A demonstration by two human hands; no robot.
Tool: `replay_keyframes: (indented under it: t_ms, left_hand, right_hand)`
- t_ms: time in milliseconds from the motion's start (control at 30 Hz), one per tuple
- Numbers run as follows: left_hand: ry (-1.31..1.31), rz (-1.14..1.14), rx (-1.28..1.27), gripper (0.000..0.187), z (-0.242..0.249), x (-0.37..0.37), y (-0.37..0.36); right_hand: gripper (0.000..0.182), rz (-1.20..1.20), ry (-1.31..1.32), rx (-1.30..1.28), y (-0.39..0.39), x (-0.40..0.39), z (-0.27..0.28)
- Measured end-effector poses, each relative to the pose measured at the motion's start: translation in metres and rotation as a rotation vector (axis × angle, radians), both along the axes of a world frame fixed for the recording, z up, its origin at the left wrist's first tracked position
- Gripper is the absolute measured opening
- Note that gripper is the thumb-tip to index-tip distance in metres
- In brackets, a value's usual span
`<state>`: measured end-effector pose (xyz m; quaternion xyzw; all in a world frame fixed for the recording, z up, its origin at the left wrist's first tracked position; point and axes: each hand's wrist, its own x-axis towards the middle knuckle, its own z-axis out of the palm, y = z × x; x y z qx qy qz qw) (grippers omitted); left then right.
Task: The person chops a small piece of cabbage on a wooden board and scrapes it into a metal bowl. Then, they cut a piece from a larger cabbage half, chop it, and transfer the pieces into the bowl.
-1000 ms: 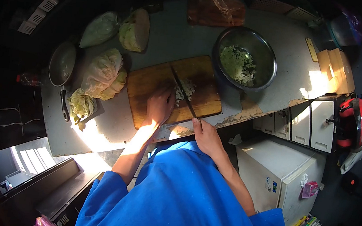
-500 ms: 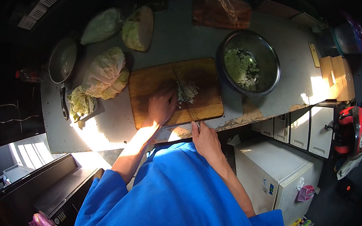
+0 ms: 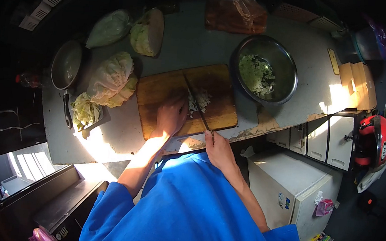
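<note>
My right hand (image 3: 218, 147) is closed on the handle of a knife (image 3: 197, 98), whose long blade lies over a wooden cutting board (image 3: 159, 89). Small pieces of chopped pale vegetable (image 3: 202, 99) lie on both sides of the blade. On the board, left of the pieces, rests my left hand (image 3: 172, 115); its fingers are bent and shaded, and I cannot make out what is under them. Beyond the board, to the right, a metal bowl (image 3: 287, 69) holds chopped green and white pieces.
Cabbages (image 3: 112, 78), a cut cabbage (image 3: 146, 34), cabbage leaves (image 3: 85, 111) and a pan (image 3: 66, 65) are at the left. A plastic-wrapped package (image 3: 235, 15) lies at the back. The table edge (image 3: 257, 130) runs close to my body; a red helmet (image 3: 377, 140) is far right.
The knife blade has turned from edge-on to a darker, more visible angle over the pieces. My hands are almost in the same places; the whole view has shifted slightly.
</note>
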<state>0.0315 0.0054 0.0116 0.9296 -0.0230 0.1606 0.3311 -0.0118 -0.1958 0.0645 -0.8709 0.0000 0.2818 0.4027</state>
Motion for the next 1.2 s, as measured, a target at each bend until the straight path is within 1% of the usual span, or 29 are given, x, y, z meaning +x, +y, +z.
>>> replay_keyframes:
  t_ms: [67, 200, 267, 400, 500, 567, 633, 700, 767, 833, 867, 967, 1033, 1167, 1200]
  left_hand:
    - [-0.016, -0.013, 0.009, 0.023, 0.001, -0.004, 0.001]
    - [-0.016, -0.012, 0.005, 0.023, 0.003, 0.000, -0.001]
    - [-0.022, 0.003, 0.014, 0.022, 0.001, -0.001, 0.001]
    - [-0.027, -0.010, -0.002, 0.023, 0.001, -0.001, 0.000]
    - [-0.033, -0.005, -0.009, 0.023, 0.002, 0.000, 0.000]
    - [-0.030, -0.015, -0.007, 0.023, 0.001, -0.004, 0.001]
    - [0.022, -0.007, -0.007, 0.022, -0.001, -0.001, 0.001]
    - [-0.016, -0.006, 0.006, 0.022, 0.002, 0.000, -0.001]
    - [-0.035, 0.004, 0.020, 0.021, 0.003, -0.003, 0.000]
    - [-0.042, -0.059, 0.056, 0.019, 0.005, -0.001, 0.001]
    - [-0.041, -0.060, 0.054, 0.019, 0.005, -0.001, 0.000]
    - [0.003, -0.027, 0.042, 0.017, 0.006, -0.002, 0.000]
    - [0.009, -0.028, 0.040, 0.016, 0.010, -0.004, 0.000]
    - [-0.031, -0.038, 0.058, 0.016, 0.002, -0.004, 0.002]
    - [-0.028, -0.044, 0.053, 0.020, 0.001, -0.003, 0.002]
  right_hand:
    - [0.044, 0.013, -0.004, -0.084, 0.004, -0.002, 0.000]
    - [0.044, -0.005, -0.034, -0.081, 0.000, 0.001, -0.003]
    - [0.043, -0.031, 0.003, 0.027, -0.002, 0.000, 0.000]
    - [0.042, -0.041, -0.013, 0.040, -0.002, -0.003, 0.004]
    - [0.042, -0.017, -0.014, -0.013, 0.001, -0.001, 0.005]
    - [0.043, 0.030, -0.023, -0.130, 0.003, -0.001, 0.007]
    - [0.043, 0.020, -0.020, -0.147, 0.005, -0.001, 0.006]
    - [0.044, 0.009, -0.030, -0.166, 0.002, 0.002, -0.001]
    - [0.047, -0.031, -0.075, 0.089, -0.004, -0.002, -0.012]
    - [0.047, -0.031, -0.030, 0.095, -0.004, 0.000, -0.005]
    - [0.046, -0.030, 0.015, 0.100, -0.005, 0.001, 0.001]
    - [0.045, -0.035, 0.032, 0.056, -0.001, 0.002, 0.016]
    - [0.045, -0.025, 0.022, 0.040, 0.001, 0.002, 0.014]
    - [0.043, -0.024, -0.038, 0.024, 0.001, -0.003, 0.002]
    - [0.043, -0.024, -0.035, 0.023, 0.001, -0.003, 0.002]
